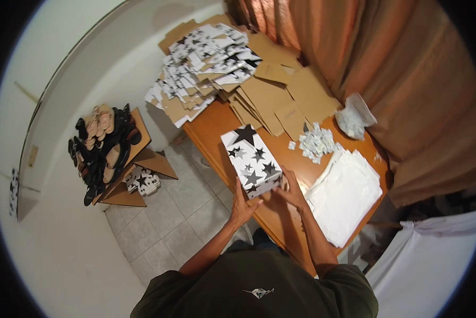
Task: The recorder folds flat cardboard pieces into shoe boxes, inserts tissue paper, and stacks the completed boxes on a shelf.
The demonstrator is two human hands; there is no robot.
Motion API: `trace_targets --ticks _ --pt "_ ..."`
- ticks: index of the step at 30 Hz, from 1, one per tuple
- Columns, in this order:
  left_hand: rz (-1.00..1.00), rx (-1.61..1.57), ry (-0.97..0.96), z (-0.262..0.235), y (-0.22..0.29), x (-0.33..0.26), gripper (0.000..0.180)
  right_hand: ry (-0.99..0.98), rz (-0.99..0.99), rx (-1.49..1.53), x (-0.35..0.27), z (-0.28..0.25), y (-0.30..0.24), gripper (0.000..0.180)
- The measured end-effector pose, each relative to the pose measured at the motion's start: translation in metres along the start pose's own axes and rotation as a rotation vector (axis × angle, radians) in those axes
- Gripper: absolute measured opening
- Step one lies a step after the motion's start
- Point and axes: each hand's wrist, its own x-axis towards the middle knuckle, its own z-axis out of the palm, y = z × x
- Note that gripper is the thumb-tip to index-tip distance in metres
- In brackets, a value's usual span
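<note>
presently: star-printed box [251, 157] on wooden worktop [211, 127], near edge; left hand [241, 208] and right hand [285, 192] both gripping its near end. beside it: white paper stack [346, 193], flat cardboard pile [272, 93].

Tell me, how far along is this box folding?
One star-printed box stands formed on the wooden table. Both hands work its near end: left hand, right hand. A few finished-looking boxes sit on the floor. A large pile of flat cardboard blanks remains unfolded.
</note>
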Motion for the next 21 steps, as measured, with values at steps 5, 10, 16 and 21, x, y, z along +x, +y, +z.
trace_targets --ticks 5,10,16,21 --pt "0.005 -0.006 0.176 -0.051 0.022 -0.012 0.104 -0.079 -0.187 0.069 -0.007 0.024 -0.057 0.100" --pt "-0.102 -0.066 0.321 -0.104 0.031 -0.057 0.096 -0.180 -0.185 -0.047 -0.012 0.063 -0.133 0.102" --pt "-0.101 0.056 0.588 -0.189 0.035 -0.142 0.100 -0.288 -0.373 0.022 -0.035 0.147 -0.199 0.093" --pt "-0.130 0.004 0.756 -0.260 0.045 -0.234 0.102 -0.399 -0.528 0.017 -0.074 0.219 -0.279 0.091"
